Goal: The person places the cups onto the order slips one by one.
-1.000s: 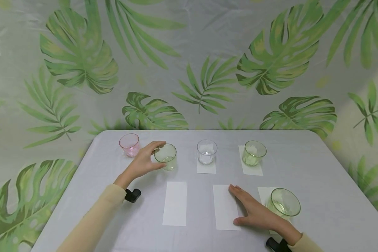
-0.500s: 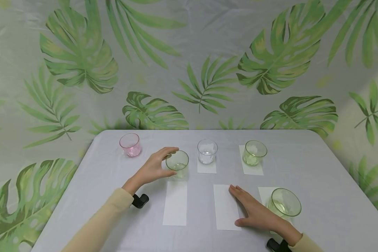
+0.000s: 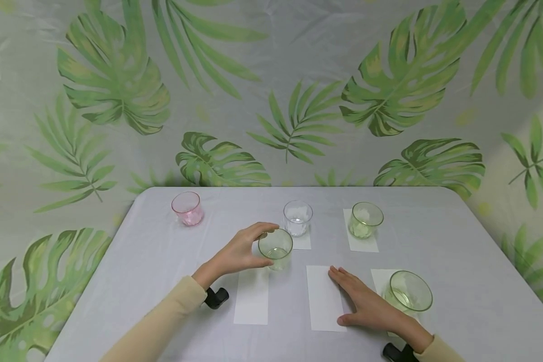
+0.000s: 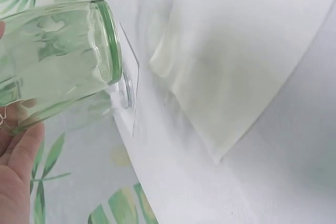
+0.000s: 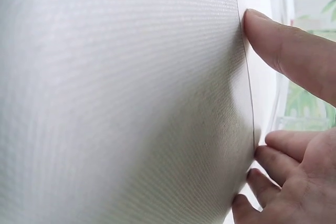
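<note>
My left hand grips a pale green glass cup between thumb and fingers. In the left wrist view the cup is off the table, over the cloth. Below and left of it in the head view lies a white paper rectangle. Resting on the table, my right hand has its fingers spread and holds nothing. Its fingertips touch the right edge of another white paper rectangle; the right wrist view shows the thumb and fingers along that edge.
A clear glass cup and a green cup stand on papers at the back. Another green cup stands on paper just right of my right hand. A pink cup is at the back left.
My left hand has carried the green cup rightward and nearer to me, away from the pink cup, to a spot in front of the clear cup. The right hand has stayed in place.
</note>
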Motion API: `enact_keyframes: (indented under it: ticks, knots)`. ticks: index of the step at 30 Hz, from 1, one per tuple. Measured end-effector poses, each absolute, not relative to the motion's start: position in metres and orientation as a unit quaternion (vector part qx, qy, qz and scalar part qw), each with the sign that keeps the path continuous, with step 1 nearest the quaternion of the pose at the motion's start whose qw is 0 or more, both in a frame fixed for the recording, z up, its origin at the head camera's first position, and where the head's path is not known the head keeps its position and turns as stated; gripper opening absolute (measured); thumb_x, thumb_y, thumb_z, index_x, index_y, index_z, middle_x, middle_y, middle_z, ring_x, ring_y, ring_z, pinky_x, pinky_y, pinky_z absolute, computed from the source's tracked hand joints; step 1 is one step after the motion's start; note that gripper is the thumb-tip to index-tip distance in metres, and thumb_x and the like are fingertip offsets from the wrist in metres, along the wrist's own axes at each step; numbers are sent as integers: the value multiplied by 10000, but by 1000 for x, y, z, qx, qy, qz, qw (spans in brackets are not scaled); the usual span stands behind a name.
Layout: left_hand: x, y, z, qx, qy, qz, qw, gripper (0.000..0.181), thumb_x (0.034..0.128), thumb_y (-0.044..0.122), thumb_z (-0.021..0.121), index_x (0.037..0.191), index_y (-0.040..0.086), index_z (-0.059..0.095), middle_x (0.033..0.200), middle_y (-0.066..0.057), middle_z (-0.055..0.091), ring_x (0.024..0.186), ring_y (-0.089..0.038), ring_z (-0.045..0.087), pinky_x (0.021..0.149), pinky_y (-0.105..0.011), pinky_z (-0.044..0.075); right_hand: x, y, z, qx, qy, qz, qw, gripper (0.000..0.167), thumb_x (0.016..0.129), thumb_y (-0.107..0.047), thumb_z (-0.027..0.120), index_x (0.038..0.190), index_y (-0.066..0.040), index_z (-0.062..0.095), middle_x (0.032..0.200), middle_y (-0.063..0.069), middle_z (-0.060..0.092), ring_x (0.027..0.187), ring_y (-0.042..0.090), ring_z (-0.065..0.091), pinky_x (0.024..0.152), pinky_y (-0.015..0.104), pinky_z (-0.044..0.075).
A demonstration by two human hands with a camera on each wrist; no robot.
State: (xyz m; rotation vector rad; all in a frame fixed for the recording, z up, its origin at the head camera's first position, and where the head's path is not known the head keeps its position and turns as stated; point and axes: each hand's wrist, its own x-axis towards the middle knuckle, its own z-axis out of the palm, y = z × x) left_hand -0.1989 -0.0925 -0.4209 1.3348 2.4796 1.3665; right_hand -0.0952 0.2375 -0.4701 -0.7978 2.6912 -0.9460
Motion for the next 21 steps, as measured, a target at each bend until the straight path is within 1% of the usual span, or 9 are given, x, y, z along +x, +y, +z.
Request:
enact_keyframes:
  ticks: [2, 4, 9, 13, 17, 19, 21]
  knots:
    - [-197, -89, -422, 433, 788, 438, 8, 717, 729, 57, 825, 1342, -28, 462, 1316, -157, 513, 1205, -290, 500, 1002, -354, 438, -95, 238, -470, -270, 905, -317, 87, 992, 720, -388, 793, 1467, 37, 297, 1515, 195, 289, 1365, 437, 227, 1118, 280, 183]
    - [-196, -85, -423, 441, 783, 440, 10, 716, 727, 53, 825, 1340, -28, 463, 1314, -165, 513, 1205, -290, 500, 999, -346, 441, -95, 238, -470, -270, 906, -316, 86, 991, 719, -384, 794, 1467, 36, 298, 1514, 193, 290, 1365, 436, 229, 1117, 289, 190]
    - [-192, -74, -426, 461, 775, 433, 13, 719, 729, 63, 828, 1344, -17, 463, 1322, -161, 511, 1206, -267, 502, 994, -305, 441, -96, 238, -470, -268, 908, -310, 90, 994, 721, -394, 792, 1470, 31, 295, 1519, 183, 287, 1369, 426, 228, 1098, 427, 250]
    - [-188, -65, -427, 471, 773, 424, 17, 728, 735, 89, 829, 1354, -9, 459, 1324, -147, 510, 1187, -271, 517, 983, -295, 446, -96, 238, -470, -267, 908, -308, 92, 996, 720, -403, 791, 1470, 28, 297, 1518, 182, 289, 1370, 424, 230, 1066, 518, 273]
    - [-183, -55, -427, 479, 774, 412, 19, 733, 729, 108, 836, 1352, -6, 466, 1315, -139, 521, 1184, -252, 520, 985, -288, 440, -96, 237, -469, -267, 909, -307, 92, 995, 722, -415, 788, 1469, 26, 301, 1515, 181, 296, 1367, 428, 234, 1039, 576, 278]
    - [-181, -50, -427, 481, 776, 407, 23, 737, 726, 115, 840, 1353, 2, 469, 1319, -125, 523, 1192, -233, 515, 992, -268, 428, -96, 238, -469, -267, 909, -307, 92, 994, 723, -419, 786, 1469, 26, 302, 1514, 181, 298, 1366, 430, 236, 1035, 584, 278]
    - [-179, -45, -428, 485, 773, 407, 29, 742, 723, 115, 843, 1353, -1, 468, 1313, -135, 528, 1186, -242, 520, 992, -263, 425, -96, 237, -469, -268, 909, -306, 89, 995, 725, -427, 783, 1467, 30, 303, 1511, 184, 302, 1363, 433, 239, 1032, 590, 277]
